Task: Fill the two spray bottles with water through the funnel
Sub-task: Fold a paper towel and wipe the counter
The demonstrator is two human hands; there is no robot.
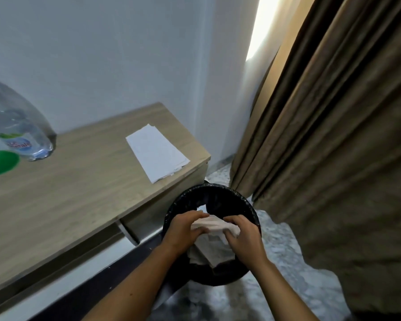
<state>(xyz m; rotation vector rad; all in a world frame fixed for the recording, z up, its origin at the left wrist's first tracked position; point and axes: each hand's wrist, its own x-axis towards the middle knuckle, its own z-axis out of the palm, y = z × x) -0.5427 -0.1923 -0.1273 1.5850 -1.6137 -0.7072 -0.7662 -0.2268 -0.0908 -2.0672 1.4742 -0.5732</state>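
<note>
Both my hands hold a crumpled white paper towel [214, 224] over the black waste bin [183, 200] on the floor beside the desk. My left hand [183, 228] grips its left side and my right hand [243, 237] grips its right side. A large clear water bottle [19, 126] stands at the far left of the wooden desk [79, 181], with the green funnel [0, 162] lying in front of it. No spray bottle is in view.
A folded white paper napkin [156, 152] lies near the desk's right end. A white wall runs behind the desk. Brown curtains [333, 135] hang at the right, reaching the speckled floor [283, 262]. More white paper lies inside the bin.
</note>
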